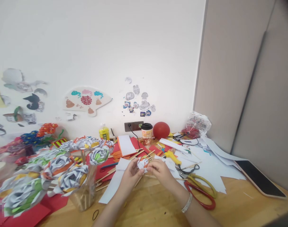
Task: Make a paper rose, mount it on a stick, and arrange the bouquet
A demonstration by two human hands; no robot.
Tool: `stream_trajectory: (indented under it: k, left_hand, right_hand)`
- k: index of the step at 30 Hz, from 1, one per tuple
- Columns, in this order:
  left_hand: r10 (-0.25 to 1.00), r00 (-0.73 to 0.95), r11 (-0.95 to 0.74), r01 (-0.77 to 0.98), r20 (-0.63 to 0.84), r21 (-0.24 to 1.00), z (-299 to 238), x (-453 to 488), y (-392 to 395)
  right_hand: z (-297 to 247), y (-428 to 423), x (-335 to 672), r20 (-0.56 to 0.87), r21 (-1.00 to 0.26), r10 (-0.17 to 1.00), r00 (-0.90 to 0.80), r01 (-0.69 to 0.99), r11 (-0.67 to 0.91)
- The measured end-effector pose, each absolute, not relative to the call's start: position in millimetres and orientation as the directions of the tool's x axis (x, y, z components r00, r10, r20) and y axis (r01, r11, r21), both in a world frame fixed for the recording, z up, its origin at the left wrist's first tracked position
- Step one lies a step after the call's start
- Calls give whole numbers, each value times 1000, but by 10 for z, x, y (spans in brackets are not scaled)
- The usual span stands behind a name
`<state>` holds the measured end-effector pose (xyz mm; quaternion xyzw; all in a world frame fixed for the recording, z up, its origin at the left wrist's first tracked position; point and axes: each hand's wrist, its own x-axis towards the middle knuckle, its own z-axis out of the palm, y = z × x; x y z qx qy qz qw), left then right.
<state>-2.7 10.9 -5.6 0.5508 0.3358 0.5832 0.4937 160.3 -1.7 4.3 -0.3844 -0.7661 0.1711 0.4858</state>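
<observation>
Both forearms rise from the bottom edge over the wooden table [158,209], with a bracelet [188,203] on the right wrist. At lower centre, the left hand [131,172] and right hand [161,170] pinch a small folded paper piece [142,164] between them, fingertips curled closed on it. Red-handled scissors [202,195] lie just to the right. Paper flowers [70,178] stand at lower left.

You are looking through the one camera on your head, facing forward and only slightly down. The wall [99,47] is filling the upper half, and the bench [146,208] is running along the bottom. Your left hand [131,173] and right hand [161,171] are sitting near, low and central, with a panel [229,78] closing off the right.
</observation>
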Motion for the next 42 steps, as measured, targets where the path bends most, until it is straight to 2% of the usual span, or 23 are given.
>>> stream_trajectory:
  k: [4,8,10,14,19,25,28,32,35,39,42]
  left_hand:
    - [945,91,-289,-218,314,932,-63,-20,112]
    - [943,50,-309,-234,329,922,-84,-16,135]
    - [940,35,-322,-237,339,917,-85,-20,146]
    - [946,28,-310,-205,322,928,-60,-40,138]
    - [950,84,-280,-194,301,940,-32,-37,82]
    - [944,124,-269,-247,305,931,-43,20,38]
    - [936,128,-296,-222,329,929,-68,7,50]
    - [918,108,-378,-48,381,925,-141,-35,74]
    - [904,107,-420,37,414,907,-182,-37,68]
    - [898,121,-434,81,423,897,-180,-13,32]
    - [895,158,-433,79,417,898,-151,-1,-2]
  right_hand:
    - [37,-25,1595,639,-616,735,-227,423,665]
    - [76,-60,1583,693,-536,686,-220,479,695]
    - [93,-77,1583,726,-463,646,-237,526,713]
    - [105,-93,1597,798,-227,507,-326,617,754]
    - [101,-90,1607,811,-142,466,-354,653,744]
    - [43,-72,1571,844,59,351,-404,722,690]
    - [59,-91,1575,831,-5,394,-392,703,711]
    - [85,-122,1576,803,-279,537,-257,635,720]
    - [67,-119,1554,767,-421,616,-180,583,695]
    - [35,-102,1523,718,-527,689,-95,573,628]
    - [23,-94,1512,709,-542,702,-64,588,600]
